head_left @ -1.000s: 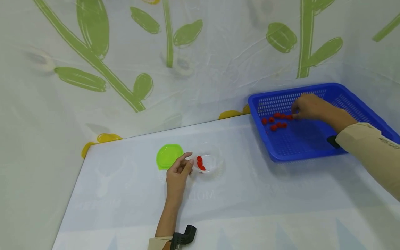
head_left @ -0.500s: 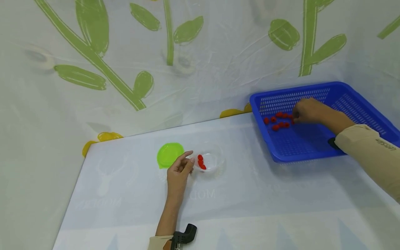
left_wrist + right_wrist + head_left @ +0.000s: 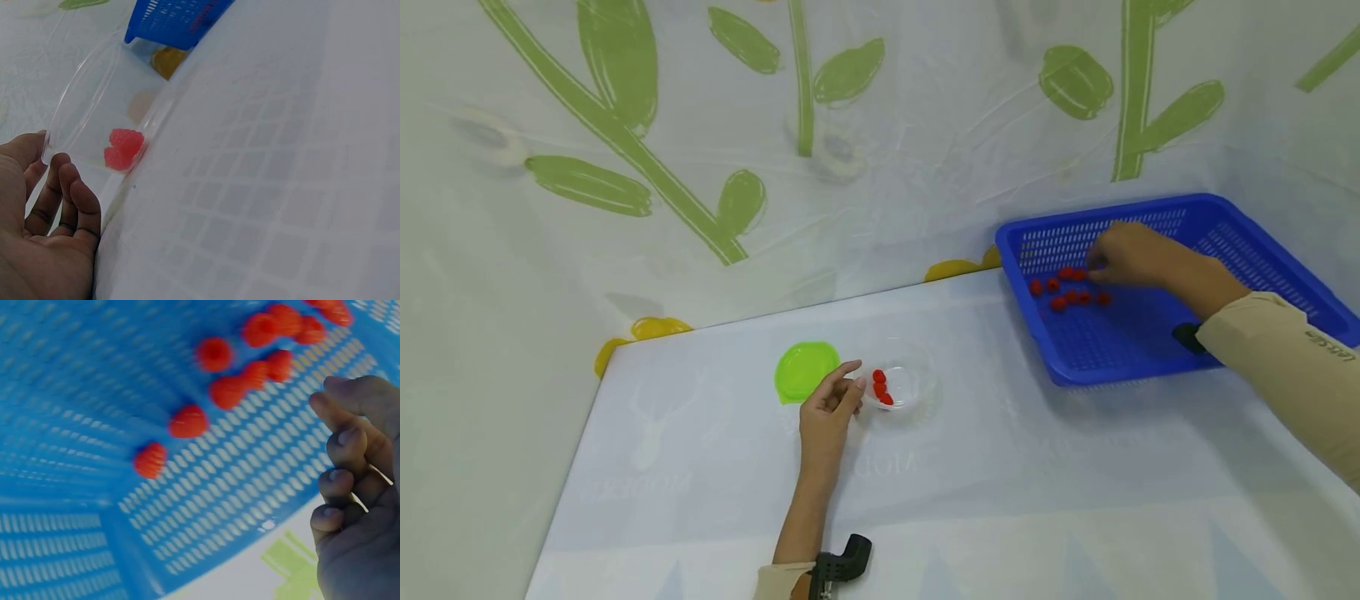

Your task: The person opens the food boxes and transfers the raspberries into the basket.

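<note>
My left hand (image 3: 827, 417) pinches the near-left rim of a clear plastic bowl (image 3: 908, 385) on the table. In the left wrist view, the bowl's rim (image 3: 47, 150) sits between thumb and fingers. Inside the bowl lie 3 red raspberries (image 3: 880, 389) in a row along its left side. My right hand (image 3: 1131, 254) hovers in the blue basket (image 3: 1150, 369), close over several raspberries (image 3: 1058, 304). Its fingers (image 3: 337, 481) are loosely bent in the right wrist view, and nothing shows between thumb and index. One raspberry (image 3: 1104, 298) lies just in front of this hand.
A lime-green lid (image 3: 805, 372) lies left of the bowl, partly behind my left hand. The white-covered table (image 3: 1000, 467) meets a wall sheet (image 3: 925, 167) printed with green leaves. The basket's raised sides surround my right hand.
My right hand has shifted slightly left in the basket. The raspberry by its fingertips has moved a little toward me and now lies apart from them. My left hand stays on the bowl.
</note>
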A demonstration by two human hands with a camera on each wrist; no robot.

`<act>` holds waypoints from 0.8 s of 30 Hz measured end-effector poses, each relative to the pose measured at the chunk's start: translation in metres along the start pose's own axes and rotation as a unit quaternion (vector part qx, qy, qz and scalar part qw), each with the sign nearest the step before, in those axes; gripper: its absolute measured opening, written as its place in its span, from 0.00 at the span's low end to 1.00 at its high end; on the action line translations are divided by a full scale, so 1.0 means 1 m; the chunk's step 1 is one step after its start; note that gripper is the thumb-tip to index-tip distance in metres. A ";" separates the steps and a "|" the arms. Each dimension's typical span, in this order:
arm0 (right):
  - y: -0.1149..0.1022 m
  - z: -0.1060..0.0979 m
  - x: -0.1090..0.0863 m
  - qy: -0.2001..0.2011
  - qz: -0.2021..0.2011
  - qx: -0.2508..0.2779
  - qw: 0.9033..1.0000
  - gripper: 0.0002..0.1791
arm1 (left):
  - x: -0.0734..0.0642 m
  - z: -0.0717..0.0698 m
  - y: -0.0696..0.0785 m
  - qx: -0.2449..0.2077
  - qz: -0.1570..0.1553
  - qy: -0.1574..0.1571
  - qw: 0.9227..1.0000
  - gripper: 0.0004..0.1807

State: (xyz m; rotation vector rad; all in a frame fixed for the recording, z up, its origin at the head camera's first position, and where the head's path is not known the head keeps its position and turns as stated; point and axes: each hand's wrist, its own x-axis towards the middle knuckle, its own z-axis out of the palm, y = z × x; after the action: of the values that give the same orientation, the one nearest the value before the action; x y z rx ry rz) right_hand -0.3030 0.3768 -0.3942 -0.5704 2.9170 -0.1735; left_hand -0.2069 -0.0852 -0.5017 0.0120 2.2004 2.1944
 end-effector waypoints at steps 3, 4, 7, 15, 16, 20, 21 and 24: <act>-0.011 -0.011 0.002 -0.004 0.003 0.005 1.000 0.08 | 0.005 -0.003 -0.007 -0.005 0.014 0.003 1.000 0.18; -0.014 -0.015 0.002 -0.004 0.005 0.006 1.000 0.08 | 0.006 -0.004 -0.008 -0.006 0.019 0.003 1.000 0.18; -0.025 -0.023 0.000 0.008 -0.006 0.006 1.000 0.07 | 0.007 -0.004 -0.007 -0.005 0.031 0.003 0.999 0.18; -0.063 -0.035 -0.014 0.063 -0.039 0.024 0.997 0.02 | 0.004 -0.004 -0.009 0.001 0.032 0.004 0.999 0.17; -0.068 -0.035 -0.018 0.072 -0.045 0.022 0.996 0.01 | 0.003 -0.004 -0.009 0.003 0.030 0.004 1.000 0.17; -0.088 -0.039 -0.030 0.111 -0.057 0.025 0.992 0.03 | 0.000 -0.003 -0.012 0.010 0.025 0.001 1.000 0.17; -0.092 -0.039 -0.032 0.120 -0.059 0.031 0.991 0.03 | 0.000 -0.002 -0.012 0.013 0.024 0.001 1.000 0.17; -0.106 -0.039 -0.035 0.133 -0.058 0.048 0.988 0.04 | -0.001 -0.001 -0.011 0.018 0.025 0.006 0.999 0.16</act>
State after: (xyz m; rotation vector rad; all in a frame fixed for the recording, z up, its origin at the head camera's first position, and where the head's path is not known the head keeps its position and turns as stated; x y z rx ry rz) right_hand -0.2395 0.2960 -0.3356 -0.7546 3.1080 -0.4335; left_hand -0.2057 -0.0867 -0.5126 0.0554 2.2715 2.1847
